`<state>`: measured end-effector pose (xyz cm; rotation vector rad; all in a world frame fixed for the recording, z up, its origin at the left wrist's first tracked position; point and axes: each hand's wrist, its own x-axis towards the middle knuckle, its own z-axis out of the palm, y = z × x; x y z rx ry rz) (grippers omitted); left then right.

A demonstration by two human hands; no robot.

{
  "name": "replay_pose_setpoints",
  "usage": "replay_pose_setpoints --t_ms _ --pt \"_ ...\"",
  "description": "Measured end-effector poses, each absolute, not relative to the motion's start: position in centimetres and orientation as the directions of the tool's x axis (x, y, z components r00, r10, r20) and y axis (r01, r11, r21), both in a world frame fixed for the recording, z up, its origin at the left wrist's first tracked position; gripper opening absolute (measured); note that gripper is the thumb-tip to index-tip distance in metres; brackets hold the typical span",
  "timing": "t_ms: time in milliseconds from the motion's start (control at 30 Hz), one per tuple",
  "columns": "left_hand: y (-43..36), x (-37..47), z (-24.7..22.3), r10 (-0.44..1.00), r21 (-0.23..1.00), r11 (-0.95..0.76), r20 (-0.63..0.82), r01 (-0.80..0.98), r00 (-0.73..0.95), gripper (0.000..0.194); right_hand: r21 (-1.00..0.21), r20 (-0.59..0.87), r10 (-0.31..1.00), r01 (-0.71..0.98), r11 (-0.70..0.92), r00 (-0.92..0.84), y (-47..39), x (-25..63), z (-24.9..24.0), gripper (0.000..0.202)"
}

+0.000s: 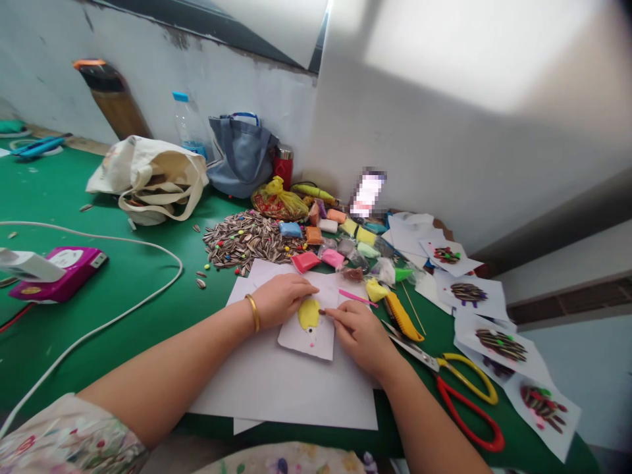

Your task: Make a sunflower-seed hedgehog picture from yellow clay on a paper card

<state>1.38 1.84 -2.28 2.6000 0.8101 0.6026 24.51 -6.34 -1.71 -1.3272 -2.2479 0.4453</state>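
A small white paper card (320, 343) lies on larger white sheets (276, 388) on the green table. On the card sits a flat yellow clay shape (309, 315), with a dark eye and pink dots below it. My left hand (282, 299), with a gold bangle at the wrist, rests on the card's upper left, its fingers extended over the paper beside the clay. My right hand (363, 332) pinches a small brown piece (322, 312), seemingly clay, at the right edge of the yellow shape.
Sunflower seeds (247, 240) are heaped behind the sheets, beside clay packets (306, 261). Scissors (434, 362) lie open at the right, near a yellow-handled cutter (402, 316) and finished seed cards (501, 342). A white cable (123, 309) curves across the left; bags (241, 155) stand behind.
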Motion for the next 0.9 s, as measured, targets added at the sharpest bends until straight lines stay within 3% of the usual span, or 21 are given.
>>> replay_pose_setpoints --t_ms 900 --pt "1.72 1.52 -2.43 0.580 0.398 -0.798 0.299 0.453 0.758 0.037 -0.469 0.262 0.859 0.720 0.511 -0.439 -6.35 23.96 -2.22 0.034"
